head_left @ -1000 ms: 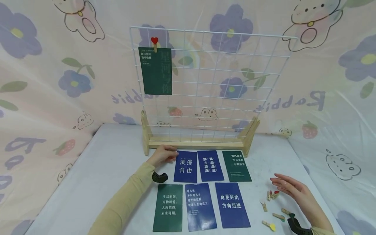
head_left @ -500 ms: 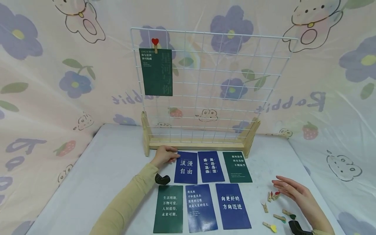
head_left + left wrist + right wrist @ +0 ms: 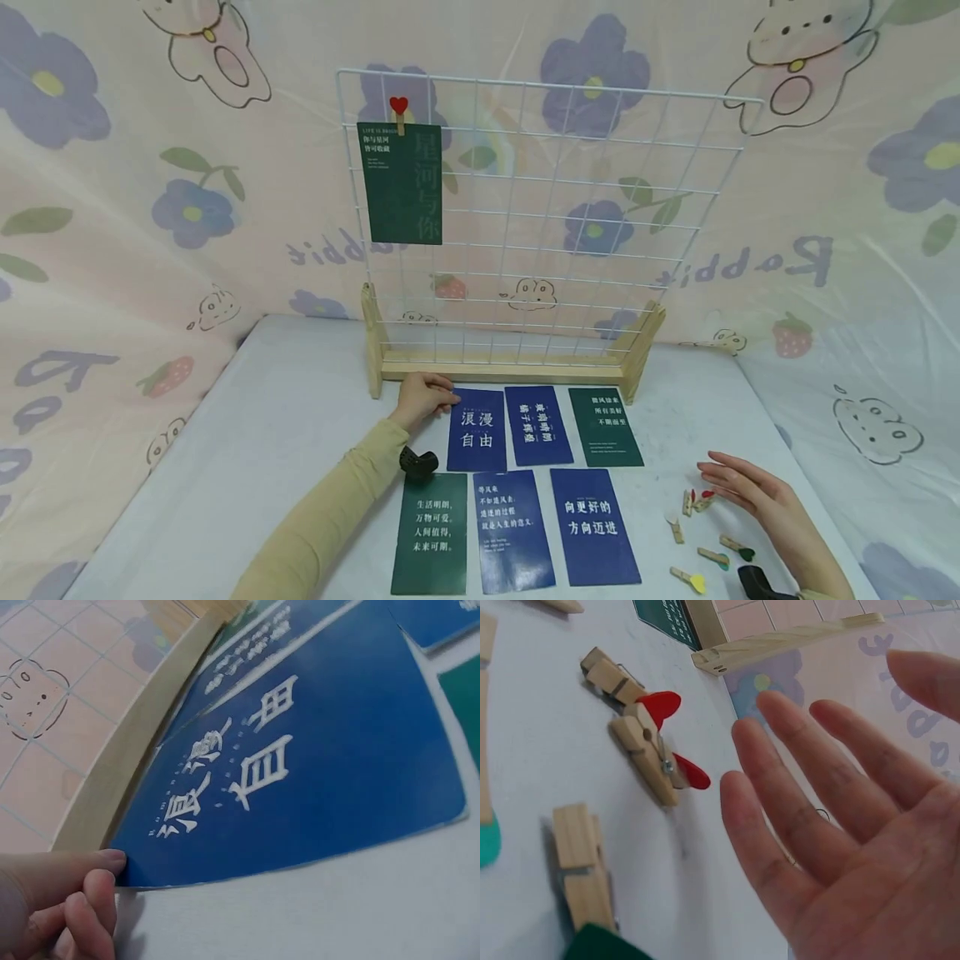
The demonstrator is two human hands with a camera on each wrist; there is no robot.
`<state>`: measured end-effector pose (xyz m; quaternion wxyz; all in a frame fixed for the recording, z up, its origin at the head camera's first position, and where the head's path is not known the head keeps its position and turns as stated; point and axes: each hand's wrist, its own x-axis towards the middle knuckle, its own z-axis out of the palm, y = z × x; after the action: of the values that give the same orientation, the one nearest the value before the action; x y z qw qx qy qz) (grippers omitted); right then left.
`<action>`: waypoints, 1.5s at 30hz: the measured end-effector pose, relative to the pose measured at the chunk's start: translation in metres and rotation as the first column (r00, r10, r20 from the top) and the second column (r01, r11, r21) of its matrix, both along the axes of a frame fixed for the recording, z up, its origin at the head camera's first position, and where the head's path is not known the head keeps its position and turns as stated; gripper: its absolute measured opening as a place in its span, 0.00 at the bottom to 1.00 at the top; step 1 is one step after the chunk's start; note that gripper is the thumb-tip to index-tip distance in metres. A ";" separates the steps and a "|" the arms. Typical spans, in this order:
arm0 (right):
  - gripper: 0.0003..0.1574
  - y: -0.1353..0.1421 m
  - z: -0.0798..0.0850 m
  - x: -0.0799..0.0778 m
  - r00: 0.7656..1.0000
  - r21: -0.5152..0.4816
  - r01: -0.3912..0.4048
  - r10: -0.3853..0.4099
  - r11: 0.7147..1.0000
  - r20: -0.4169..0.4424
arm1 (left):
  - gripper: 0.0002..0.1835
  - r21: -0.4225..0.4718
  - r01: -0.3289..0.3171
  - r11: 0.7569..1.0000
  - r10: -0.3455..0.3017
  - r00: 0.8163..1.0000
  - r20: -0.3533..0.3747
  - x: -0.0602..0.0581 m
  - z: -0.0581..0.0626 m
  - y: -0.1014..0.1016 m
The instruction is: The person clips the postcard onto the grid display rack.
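My left hand [image 3: 422, 400] pinches the top left corner of a blue card [image 3: 477, 430] with white lettering, the leftmost of the back row. In the left wrist view the thumb [image 3: 111, 859] lies on that corner, and the other fingers [image 3: 88, 922] are curled beneath and beside it. My right hand [image 3: 763, 502] hovers at the right with its fingers stretched and nothing in them. Beside it are small wooden clothespins, among them one with a red heart [image 3: 646, 750] and one with a yellow heart [image 3: 688, 580].
A white wire grid rack [image 3: 525, 225] on a wooden stand [image 3: 502, 372] rises behind the cards. A green card [image 3: 402, 183] hangs at its upper left from a red-heart clothespin [image 3: 399, 112]. More blue and green cards [image 3: 596, 527] lie in two rows on the white table [image 3: 187, 467].
My left wrist has shifted slightly right and toward me, and the pinched blue card has slid a little toward the front row. The right hand has hardly moved.
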<state>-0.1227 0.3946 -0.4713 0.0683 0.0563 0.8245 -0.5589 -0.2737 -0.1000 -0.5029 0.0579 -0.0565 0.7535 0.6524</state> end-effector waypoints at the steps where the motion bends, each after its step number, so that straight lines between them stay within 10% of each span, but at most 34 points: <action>1: 0.37 0.001 0.000 0.001 1.000 -0.013 0.008 -0.008 1.000 -0.013 | 0.14 -0.002 0.000 1.000 0.000 1.000 -0.001 0.001 0.001 0.000; 8: 0.35 0.010 -0.005 0.004 0.991 -0.048 0.090 -0.095 0.995 -0.096 | 0.13 0.007 -0.014 1.000 0.014 1.000 -0.021 0.004 0.000 -0.003; 22: 0.47 0.022 -0.014 0.002 0.967 0.112 0.197 -0.212 0.974 0.139 | 0.13 0.033 0.006 0.999 -0.004 0.999 -0.051 0.009 0.008 -0.012; 45: 0.45 0.011 -0.019 -0.010 0.963 0.316 0.061 -0.138 0.947 0.230 | 0.16 0.170 -0.047 0.984 0.046 0.999 0.010 0.014 0.036 -0.021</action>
<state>-0.1324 0.4054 -0.4907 0.1332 0.1777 0.8821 -0.4154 -0.2598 -0.1209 -0.4668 0.0495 -0.0711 0.6935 0.7152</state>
